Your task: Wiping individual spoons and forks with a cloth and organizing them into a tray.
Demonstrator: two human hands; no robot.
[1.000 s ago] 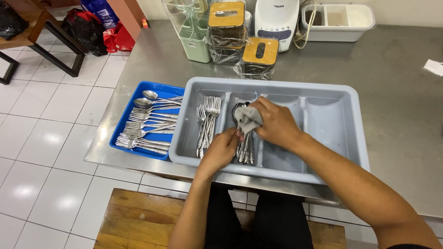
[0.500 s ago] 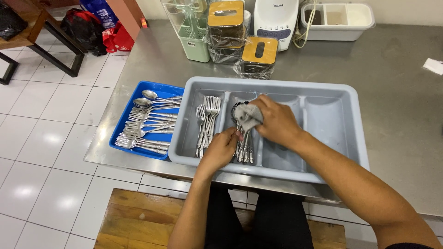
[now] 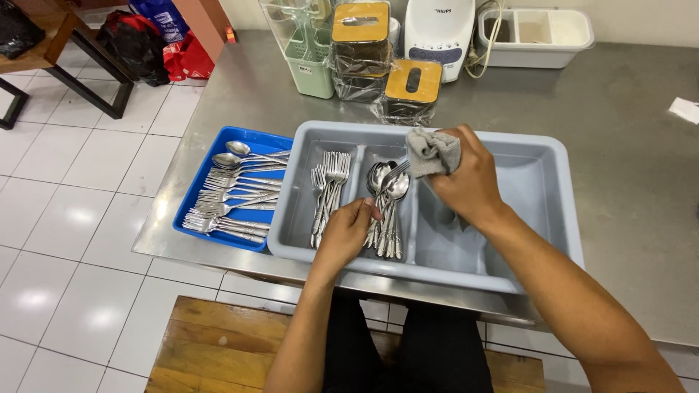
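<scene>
- The step in hand looks like wiping cutlery dry: the right hand (image 3: 470, 178) holds a grey cloth (image 3: 432, 151) bunched in its fingers, raised above the grey compartment tray (image 3: 553, 211) on the steel worktop (image 3: 633, 131).
- The left hand (image 3: 348, 233) is down in the tray, its fingers closed on the handle end of a spoon (image 3: 397, 191) in the second compartment, where a small heap of spoons lies.
- Forks (image 3: 329, 185) fill the compartment to the left; the two compartments on the right look bare.
- More unsorted forks and spoons lie in the blue tray (image 3: 198, 200), touching the grey tray's left side.
- Judging from this, the next move calls for bringing cloth and spoon together without disturbing the heap, keeping a firm grip on the slim, slippery handle.
</scene>
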